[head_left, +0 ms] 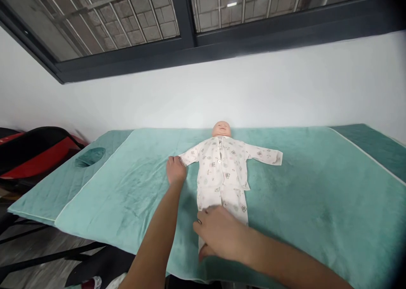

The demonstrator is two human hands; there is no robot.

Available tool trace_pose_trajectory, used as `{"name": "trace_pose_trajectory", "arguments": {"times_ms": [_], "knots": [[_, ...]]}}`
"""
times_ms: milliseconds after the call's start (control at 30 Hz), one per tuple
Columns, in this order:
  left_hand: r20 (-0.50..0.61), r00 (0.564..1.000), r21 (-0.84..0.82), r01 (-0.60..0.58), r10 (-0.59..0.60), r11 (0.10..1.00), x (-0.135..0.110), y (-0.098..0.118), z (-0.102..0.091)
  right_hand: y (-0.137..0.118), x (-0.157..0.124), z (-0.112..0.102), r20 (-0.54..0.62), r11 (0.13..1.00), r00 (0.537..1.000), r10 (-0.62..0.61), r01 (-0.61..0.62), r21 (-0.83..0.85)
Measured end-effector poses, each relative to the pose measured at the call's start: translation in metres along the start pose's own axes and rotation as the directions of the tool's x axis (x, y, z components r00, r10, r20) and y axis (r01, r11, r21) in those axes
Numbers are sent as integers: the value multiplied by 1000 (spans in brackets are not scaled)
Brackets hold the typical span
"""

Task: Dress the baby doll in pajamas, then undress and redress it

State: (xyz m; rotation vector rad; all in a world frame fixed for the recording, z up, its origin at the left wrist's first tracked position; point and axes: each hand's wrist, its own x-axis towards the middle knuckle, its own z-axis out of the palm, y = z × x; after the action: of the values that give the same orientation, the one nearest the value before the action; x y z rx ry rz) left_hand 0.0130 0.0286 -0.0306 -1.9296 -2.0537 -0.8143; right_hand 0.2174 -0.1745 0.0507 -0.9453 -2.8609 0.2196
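Note:
A baby doll [221,129] lies on its back, its head towards the wall. It wears a white printed baby shirt [234,158], with a button at the chest, and matching trousers [234,198]. My left hand [176,169] is at the cuff of the sleeve on the left, its fingers bent and closed on the sleeve end. Over the trouser legs hovers my right hand [218,232], curved, with thumb and fingers apart and nothing visible in it. It hides the lower part of the trousers. The other sleeve [264,155] is stretched out to the right.
The doll rests on a green padded massage bed [304,196] with a face hole [90,157] at its left end. Behind it are a white wall [152,98] and a dark window frame [222,50]. A black and red chair [38,153] stands at the left.

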Motion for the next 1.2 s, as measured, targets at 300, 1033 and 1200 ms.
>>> {"name": "trace_pose_trajectory", "arguments": {"times_ms": [300, 1033, 1200], "knots": [[5, 1000, 6, 12, -12, 1000, 1, 0, 3, -47, -4, 20, 157, 994, 986, 55, -39, -104], [55, 997, 90, 55, -60, 994, 0, 9, -5, -41, -101, 41, -418, 896, 793, 443, -408, 176], [67, 995, 88, 64, -70, 994, 0, 11, -9, -42, -112, 46, -342, 898, 832, 437, -380, 222]]}}
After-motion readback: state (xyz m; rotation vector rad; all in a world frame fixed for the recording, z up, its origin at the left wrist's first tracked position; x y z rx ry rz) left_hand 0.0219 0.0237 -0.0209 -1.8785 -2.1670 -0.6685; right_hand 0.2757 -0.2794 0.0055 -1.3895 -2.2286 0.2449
